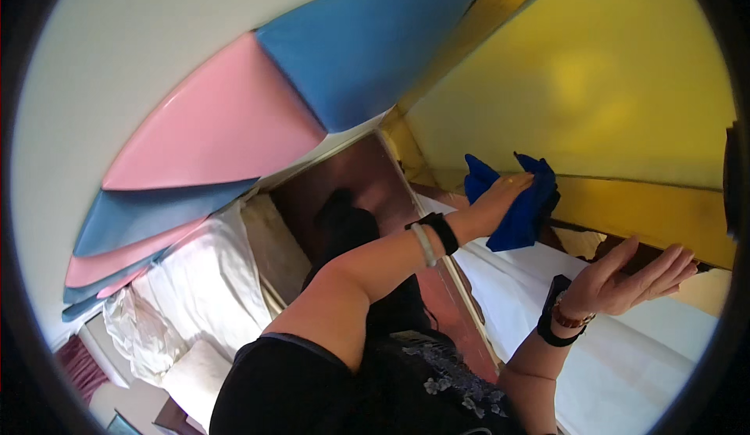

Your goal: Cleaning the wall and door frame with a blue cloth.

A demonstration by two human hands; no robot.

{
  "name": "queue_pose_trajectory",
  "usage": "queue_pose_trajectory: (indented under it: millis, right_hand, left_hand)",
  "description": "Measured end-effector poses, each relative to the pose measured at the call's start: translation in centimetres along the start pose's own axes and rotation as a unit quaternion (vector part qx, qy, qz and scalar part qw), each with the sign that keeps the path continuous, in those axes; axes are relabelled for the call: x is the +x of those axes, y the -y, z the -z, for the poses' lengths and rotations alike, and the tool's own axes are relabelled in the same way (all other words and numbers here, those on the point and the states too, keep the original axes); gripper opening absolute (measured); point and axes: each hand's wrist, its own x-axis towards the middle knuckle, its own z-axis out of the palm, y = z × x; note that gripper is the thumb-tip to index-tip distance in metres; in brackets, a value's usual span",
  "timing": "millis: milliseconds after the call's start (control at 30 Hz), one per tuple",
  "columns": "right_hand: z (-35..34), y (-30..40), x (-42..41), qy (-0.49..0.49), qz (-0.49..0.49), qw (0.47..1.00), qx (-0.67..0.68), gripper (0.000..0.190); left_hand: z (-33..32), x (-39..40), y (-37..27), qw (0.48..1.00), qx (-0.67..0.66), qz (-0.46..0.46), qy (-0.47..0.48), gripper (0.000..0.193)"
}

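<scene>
A dark blue cloth (pixel 521 218) is bunched under my left hand (pixel 504 194), which is shut on it. The hand and cloth are against the yellow-brown rail (pixel 638 203) along the lower border of a large glossy yellow panel (pixel 562 77). Parts of the cloth hang down past the hand. To the right, my right hand (pixel 638 282) is spread with its thumb apart and holds nothing. Its fingers lie at the rail's lower edge; whether they touch it I cannot tell. Black bands are on both wrists.
Pink and blue padded panels (pixel 217 118) line the pale wall at left. Below them stands a bed with rumpled white bedding (pixel 199 294). A white sheet (pixel 615 353) covers a surface at right. Reddish-brown floor (pixel 375 165) shows around my dark-clad leg.
</scene>
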Motion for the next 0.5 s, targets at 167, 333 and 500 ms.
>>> queue_pose_trajectory:
  millis: [167,333,500]
  right_hand:
    - [-0.7,0.2,-1.2,-0.058,-0.048,0.996,0.055,0.045]
    - [-1.0,1.1,-8.1,0.035,-0.057,0.994,0.091,0.051]
    - [-3.2,2.5,-15.2,0.136,-0.064,0.984,0.099,0.061]
  left_hand:
    - [0.7,2.6,-3.0,0.949,-0.273,0.110,0.114,0.041]
    - [1.5,2.6,-2.2,0.983,0.070,-0.164,0.038,0.044]
    - [1.3,1.9,-0.1,0.987,0.024,-0.144,0.067,0.075]
